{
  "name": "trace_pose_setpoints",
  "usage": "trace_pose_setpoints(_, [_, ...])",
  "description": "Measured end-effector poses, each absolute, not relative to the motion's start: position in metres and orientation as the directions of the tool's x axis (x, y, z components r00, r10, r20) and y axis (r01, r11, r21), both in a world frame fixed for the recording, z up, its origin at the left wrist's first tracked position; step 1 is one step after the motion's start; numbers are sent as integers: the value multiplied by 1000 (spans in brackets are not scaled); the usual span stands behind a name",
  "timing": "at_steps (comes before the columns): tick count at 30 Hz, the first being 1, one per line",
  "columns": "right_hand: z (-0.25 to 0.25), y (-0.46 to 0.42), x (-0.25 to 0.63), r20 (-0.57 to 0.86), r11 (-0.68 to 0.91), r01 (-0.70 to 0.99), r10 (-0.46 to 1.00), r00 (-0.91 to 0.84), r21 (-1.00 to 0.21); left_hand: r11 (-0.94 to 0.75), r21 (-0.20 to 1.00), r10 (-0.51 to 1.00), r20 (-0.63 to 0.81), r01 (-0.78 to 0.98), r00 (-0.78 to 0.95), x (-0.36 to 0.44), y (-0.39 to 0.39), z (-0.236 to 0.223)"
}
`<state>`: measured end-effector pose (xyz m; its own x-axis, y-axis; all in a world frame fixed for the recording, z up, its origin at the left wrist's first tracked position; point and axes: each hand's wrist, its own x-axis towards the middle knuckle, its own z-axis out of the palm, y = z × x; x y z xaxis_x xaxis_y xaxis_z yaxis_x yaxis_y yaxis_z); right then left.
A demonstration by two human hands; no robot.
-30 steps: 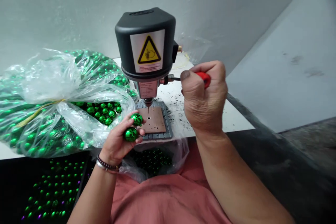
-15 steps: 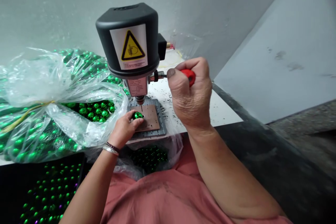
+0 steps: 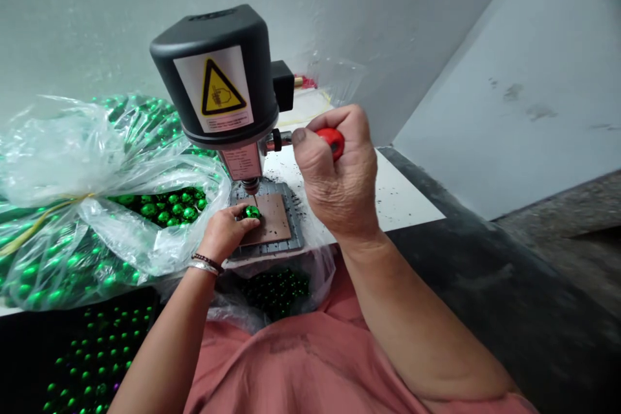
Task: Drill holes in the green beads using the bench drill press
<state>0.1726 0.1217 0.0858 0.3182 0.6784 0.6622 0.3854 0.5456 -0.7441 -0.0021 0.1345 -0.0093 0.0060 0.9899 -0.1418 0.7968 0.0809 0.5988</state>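
Left hand came down, its grip pinning a green ball under the drill bit; right hand grips a red handle.

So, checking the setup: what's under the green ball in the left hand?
A brown pad on the drill press's grey base; the ball hides the spot directly beneath it.

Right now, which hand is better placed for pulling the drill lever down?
Probably the right hand: it grips the lever's red handle, while the left hand holds a green ball on the brown pad.
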Motion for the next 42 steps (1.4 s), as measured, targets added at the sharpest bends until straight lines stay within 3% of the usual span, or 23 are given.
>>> trace_pose_setpoints(8, [84, 122, 173, 671, 553, 392, 677, 302, -735, 25, 482, 987, -153, 876, 56, 6, 142, -5])
trace_pose_setpoints(13, [85, 121, 173, 672, 553, 395, 674, 307, -734, -52, 503, 982, -129, 863, 134, 4, 143, -8])
trace_pose_setpoints(18, [78, 118, 173, 690, 561, 409, 645, 329, -720, -31, 510, 989, -111, 860, 101, 6, 140, -7])
trace_pose_setpoints(31, [72, 116, 170, 698, 556, 425, 614, 368, -714, -27, 351, 982, -168, 936, 91, 13, 140, -2])
trace_pose_setpoints(42, [70, 113, 170, 695, 526, 461, 611, 379, -714, -24, 304, 972, -217, 952, 94, 14, 143, 2])
